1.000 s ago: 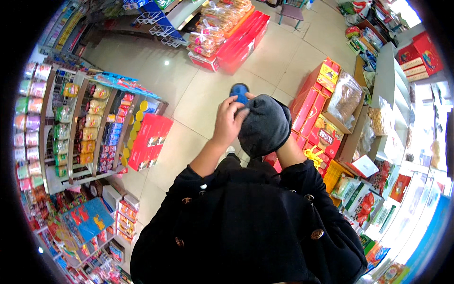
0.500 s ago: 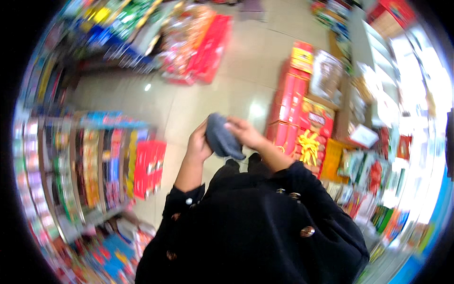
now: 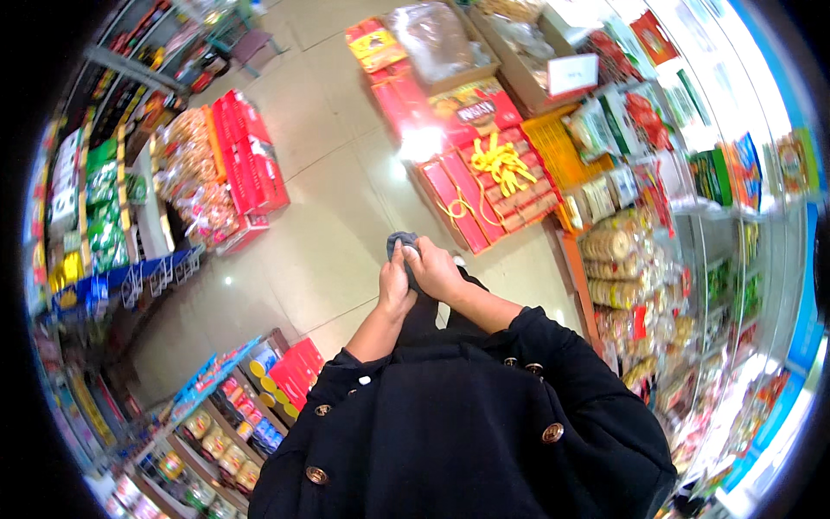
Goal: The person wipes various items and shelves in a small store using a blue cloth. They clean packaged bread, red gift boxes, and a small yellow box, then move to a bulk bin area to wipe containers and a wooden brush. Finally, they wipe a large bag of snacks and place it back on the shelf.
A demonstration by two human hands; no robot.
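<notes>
A dark grey cloth [image 3: 399,239] is bunched small between my two hands, out in front of my body above the tiled floor [image 3: 324,199]. My left hand [image 3: 394,285] grips it from the left with the thumb upward. My right hand [image 3: 434,273] is closed on it from the right, close against the left one. Much of the cloth is covered by my fingers. Below them my dark-clothed legs show.
Stacked red boxes [image 3: 458,199] with yellow ribbons and cartons of bagged goods [image 3: 437,39] stand ahead right. Packed shelves [image 3: 709,268] line the right. Bagged snacks on red boxes [image 3: 251,156] stand left, a display rack [image 3: 225,415] lower left, a small stool [image 3: 251,48] farther back.
The surroundings have shifted as my view turned rightward. The cloth, spread wide with a blue part showing earlier, is now bunched smaller, and my hands have come closer together on it.
</notes>
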